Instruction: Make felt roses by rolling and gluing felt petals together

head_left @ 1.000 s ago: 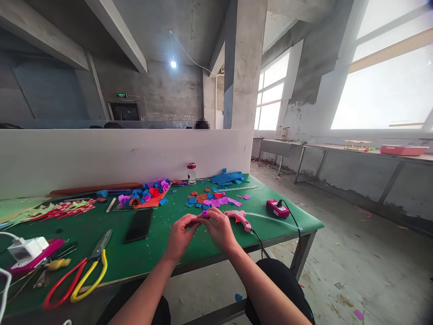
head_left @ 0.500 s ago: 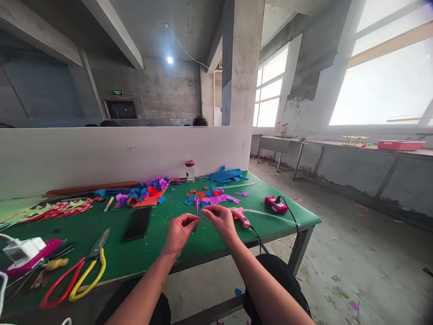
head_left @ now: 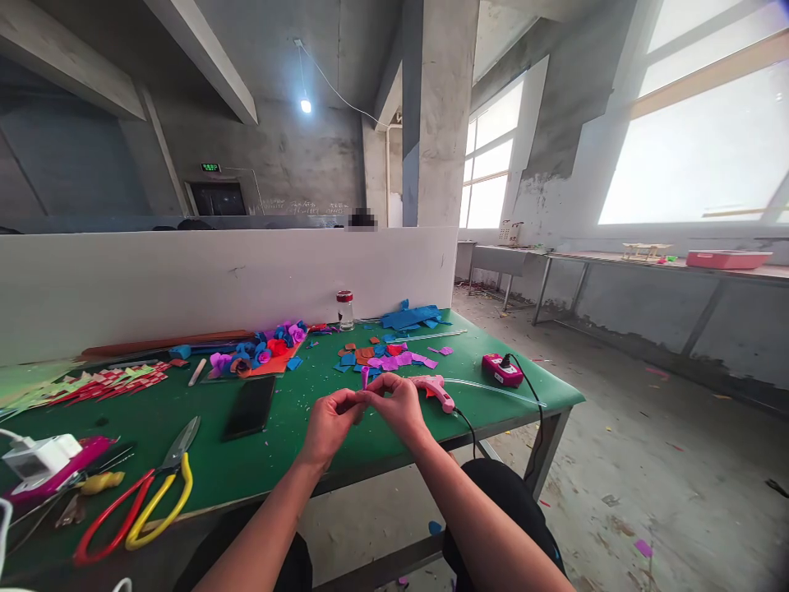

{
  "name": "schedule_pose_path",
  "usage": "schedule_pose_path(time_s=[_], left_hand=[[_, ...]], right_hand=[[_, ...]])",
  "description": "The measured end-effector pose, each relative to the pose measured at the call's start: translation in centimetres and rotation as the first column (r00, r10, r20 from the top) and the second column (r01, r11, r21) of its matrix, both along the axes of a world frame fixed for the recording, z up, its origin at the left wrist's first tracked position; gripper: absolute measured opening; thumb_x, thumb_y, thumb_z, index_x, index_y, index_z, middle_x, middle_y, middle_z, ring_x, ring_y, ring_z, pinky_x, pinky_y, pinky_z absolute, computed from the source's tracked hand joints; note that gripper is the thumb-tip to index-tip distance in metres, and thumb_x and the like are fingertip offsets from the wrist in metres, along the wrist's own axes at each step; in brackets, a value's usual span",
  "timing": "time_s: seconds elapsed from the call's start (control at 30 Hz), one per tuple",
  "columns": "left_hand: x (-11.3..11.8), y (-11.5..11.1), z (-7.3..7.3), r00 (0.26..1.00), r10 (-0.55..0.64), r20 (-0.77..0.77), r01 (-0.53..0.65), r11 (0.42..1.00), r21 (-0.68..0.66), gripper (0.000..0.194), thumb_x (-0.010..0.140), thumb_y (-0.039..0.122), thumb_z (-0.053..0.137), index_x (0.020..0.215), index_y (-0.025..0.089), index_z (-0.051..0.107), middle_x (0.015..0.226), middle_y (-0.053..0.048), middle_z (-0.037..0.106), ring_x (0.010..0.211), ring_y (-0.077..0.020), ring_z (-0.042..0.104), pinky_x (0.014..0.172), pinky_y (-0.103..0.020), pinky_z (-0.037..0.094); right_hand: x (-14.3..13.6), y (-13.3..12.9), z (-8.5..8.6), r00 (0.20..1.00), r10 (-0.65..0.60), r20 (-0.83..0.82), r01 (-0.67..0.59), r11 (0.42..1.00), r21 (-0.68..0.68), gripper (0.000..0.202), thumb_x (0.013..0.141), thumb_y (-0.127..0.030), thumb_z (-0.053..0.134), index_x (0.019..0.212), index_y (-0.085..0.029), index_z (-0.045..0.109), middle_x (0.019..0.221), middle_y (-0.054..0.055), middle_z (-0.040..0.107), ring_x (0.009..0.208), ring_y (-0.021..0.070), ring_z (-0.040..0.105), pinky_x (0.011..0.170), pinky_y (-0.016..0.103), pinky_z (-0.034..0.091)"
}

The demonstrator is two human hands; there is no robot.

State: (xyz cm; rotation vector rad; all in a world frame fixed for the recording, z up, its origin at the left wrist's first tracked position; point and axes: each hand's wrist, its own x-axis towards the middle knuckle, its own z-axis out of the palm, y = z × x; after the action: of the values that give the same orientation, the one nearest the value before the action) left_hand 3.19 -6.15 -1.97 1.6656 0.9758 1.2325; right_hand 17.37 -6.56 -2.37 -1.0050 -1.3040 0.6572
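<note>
1. Green table [head_left: 289, 427]: work surface under both hands; small paper bits are scattered over it.
2. Left hand [head_left: 331, 423]: back of hand toward the camera, fingers curled inward. Grip is a narrow pinch, with thumb and forefinger drawn together at the tips on the lower end of a purple paper roll. Contact point partly covered by the fingers.
3. Right hand [head_left: 400, 411]: fingers bent, reaching in from the right until the tips meet those of the left hand. Thumb and forefinger lie close together; cannot tell whether they clasp the roll or merely touch beside it.
4. Scissors [head_left: 168, 470]: one red and one yellow handle; lying well apart from the hands, on the left side.
5. Black phone [head_left: 250, 407]: flat, left of the left hand.
6. Pink glue gun [head_left: 439, 393]: on its side just beyond the right hand, cord leading off the table edge.
7. Purple paper roll [head_left: 365, 376]: located directly above the joined fingertips, in front of the loose paper squares [head_left: 403, 359]. Appearance: small, slender, bright purple, roughly upright. Lower end hidden by the fingers; surface detail too small to read.
</note>
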Motion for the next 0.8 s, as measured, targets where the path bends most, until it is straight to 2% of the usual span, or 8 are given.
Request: schedule_pose_path(time_s=[0.13, 0.33, 0.53, 0.7, 0.8], left_hand=[[0.1, 0.1, -0.1, 1.0, -0.015, 0.004, 0.015, 1.0, -0.001, 0.029, 0.065, 0.043, 0.078, 0.066, 0.016, 0.068, 0.055, 0.003, 0.053, 0.057, -0.0114, 0.044, 0.055, -0.022, 0.036], [0.1, 0.2, 0.0, 0.999, -0.031, 0.034, 0.032, 0.999, -0.029, 0.029, 0.065, 0.042, 0.077, 0.077, 0.016, 0.072, 0.061, 0.001, 0.06, 0.059, -0.0128, 0.048, 0.057, -0.023, 0.04], [0.0, 0.3, 0.0, 1.0, -0.002, 0.023, 0.002, 1.0, -0.017, 0.03, 0.067, 0.046, 0.075, 0.072, 0.016, 0.071, 0.056, 0.001, 0.057, 0.056, -0.012, 0.046, 0.055, -0.023, 0.038], [-0.2, 0.4, -0.1, 1.0, 0.026, 0.015, -0.026, 1.0, -0.008, 0.03, 0.067, 0.046, 0.075, 0.07, 0.016, 0.071, 0.054, 0.002, 0.055, 0.054, -0.0115, 0.045, 0.054, -0.023, 0.037], [-0.1, 0.4, -0.1, 1.0, 0.029, 0.006, -0.029, 0.999, -0.017, 0.028, 0.069, 0.044, 0.074, 0.07, 0.016, 0.072, 0.054, 0.002, 0.057, 0.053, -0.0117, 0.046, 0.054, -0.024, 0.037]], right_hand=[[0.0, 0.1, -0.1, 1.0, 0.008, -0.004, -0.008, 0.999, -0.031, 0.023, 0.068, -0.04, 0.074, 0.067, -0.017, 0.071, 0.065, 0.003, 0.07, 0.063, 0.0178, 0.061, 0.063, 0.029, 0.047], [0.0, 0.1, -0.1, 0.994, -0.032, 0.108, 0.026, 0.998, 0.055, 0.017, 0.077, -0.033, 0.067, 0.071, -0.018, 0.074, 0.071, 0.004, 0.071, 0.07, 0.0189, 0.063, 0.069, 0.03, 0.047], [0.0, 0.1, -0.1, 0.992, -0.006, 0.123, -0.008, 0.994, 0.113, 0.022, 0.083, -0.036, 0.063, 0.075, -0.02, 0.075, 0.074, 0.004, 0.07, 0.075, 0.0192, 0.064, 0.074, 0.03, 0.048], [0.6, 0.2, 0.0, 0.99, 0.121, 0.077, -0.123, 0.992, 0.024, 0.032, 0.076, -0.047, 0.069, 0.083, -0.017, 0.076, 0.08, 0.006, 0.073, 0.075, 0.0212, 0.066, 0.072, 0.031, 0.05], [1.1, 0.3, 0.1, 0.989, 0.15, 0.015, -0.149, 0.989, -0.023, 0.038, 0.073, -0.05, 0.071, 0.089, -0.016, 0.076, 0.082, 0.006, 0.074, 0.075, 0.0215, 0.066, 0.069, 0.031, 0.05]])
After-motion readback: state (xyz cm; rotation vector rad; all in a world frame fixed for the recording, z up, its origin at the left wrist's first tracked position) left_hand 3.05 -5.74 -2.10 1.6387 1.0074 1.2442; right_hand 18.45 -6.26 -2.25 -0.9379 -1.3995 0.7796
